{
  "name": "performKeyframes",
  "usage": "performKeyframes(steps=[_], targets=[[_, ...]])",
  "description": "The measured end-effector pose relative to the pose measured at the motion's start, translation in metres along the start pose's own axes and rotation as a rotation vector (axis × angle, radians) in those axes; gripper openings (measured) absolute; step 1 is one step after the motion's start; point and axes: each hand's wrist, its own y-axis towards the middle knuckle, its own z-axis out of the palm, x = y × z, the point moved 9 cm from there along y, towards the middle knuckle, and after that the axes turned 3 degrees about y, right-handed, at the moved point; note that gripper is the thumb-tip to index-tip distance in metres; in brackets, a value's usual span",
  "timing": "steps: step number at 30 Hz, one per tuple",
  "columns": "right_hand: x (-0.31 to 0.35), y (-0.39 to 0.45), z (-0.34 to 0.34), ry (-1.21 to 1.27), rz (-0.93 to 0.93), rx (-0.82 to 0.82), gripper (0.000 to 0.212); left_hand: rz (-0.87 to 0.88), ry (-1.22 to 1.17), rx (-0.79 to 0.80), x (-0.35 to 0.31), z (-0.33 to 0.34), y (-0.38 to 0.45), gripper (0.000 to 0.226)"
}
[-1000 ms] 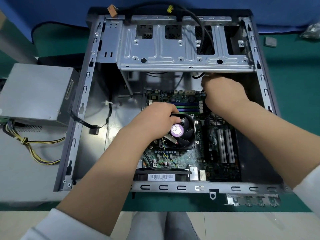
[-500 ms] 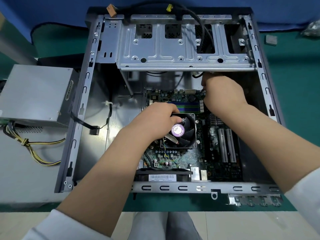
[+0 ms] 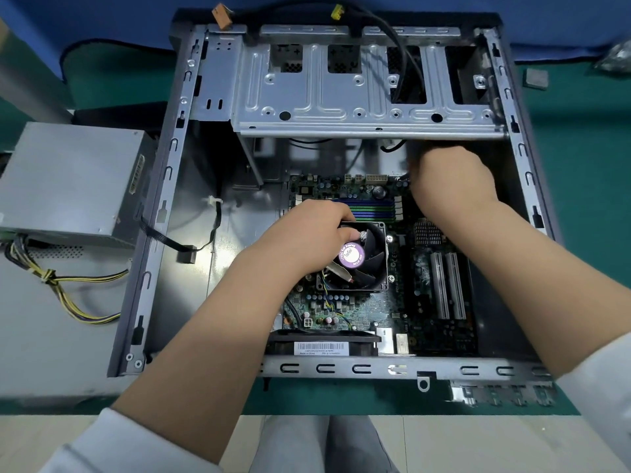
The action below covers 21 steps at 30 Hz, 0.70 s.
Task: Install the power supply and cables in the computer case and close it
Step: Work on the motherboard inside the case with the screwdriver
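Power supply (image 3: 68,179): outside the case on the worktop (image 3: 587,206) at far left, its cables (image 3: 68,295) trailing loose, not yet installed.
Case (image 3: 160,233): lies open, giving access from above.
Left hand (image 3: 307,233): grip curled on the cooler fan (image 3: 362,257), probably bracing.
Right hand (image 3: 450,179): curled at the motherboard (image 3: 368,308) edge, likely seating a connector; contents hidden, cannot tell.

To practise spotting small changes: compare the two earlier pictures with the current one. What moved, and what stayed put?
Nothing visibly changed. The left hand rests on the CPU fan; the right hand stays at the motherboard's far right corner, under the drive cage. The power supply sits outside the case.
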Motion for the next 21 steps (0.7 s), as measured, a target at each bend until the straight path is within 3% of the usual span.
performKeyframes(steps=[3,5,14,21], targets=[[-0.002,-0.002,0.007,0.029,0.018,0.060,0.015,0.005,0.005,0.000,0.000,0.000,0.000,0.028],[-0.002,-0.004,0.010,0.035,0.028,0.094,0.022,0.003,0.006,-0.002,0.000,0.001,0.000,0.028],[-0.001,0.005,0.001,0.115,0.040,-0.029,0.019,-0.002,0.001,-0.006,0.001,0.001,0.000,0.029],[-0.004,0.005,0.011,0.038,0.023,0.030,0.017,-0.007,0.002,-0.005,0.001,0.000,0.000,0.030]])
